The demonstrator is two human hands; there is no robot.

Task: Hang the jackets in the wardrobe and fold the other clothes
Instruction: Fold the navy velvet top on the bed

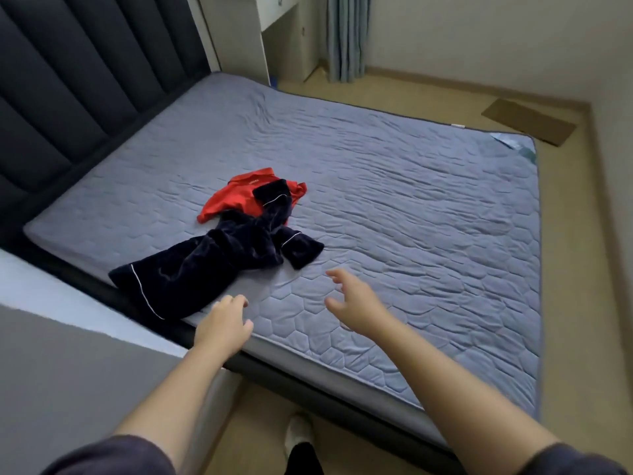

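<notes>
Over the mattress (411, 207), left hand (224, 325) and right hand (356, 303) hover spread.

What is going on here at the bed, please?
A person reaches both hands toward clothes crumpled on the mattress. The left hand is next to a navy garment with white piping, the right hand open above the mattress. A red shirt lies partly under the navy one. Nothing is held or folded yet.

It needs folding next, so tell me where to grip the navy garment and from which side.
Probably grip the navy garment at its near end by the white piping, coming from the mattress edge beside the left hand: that end lies spread and free, while its far sleeve overlaps the red garment.
</notes>
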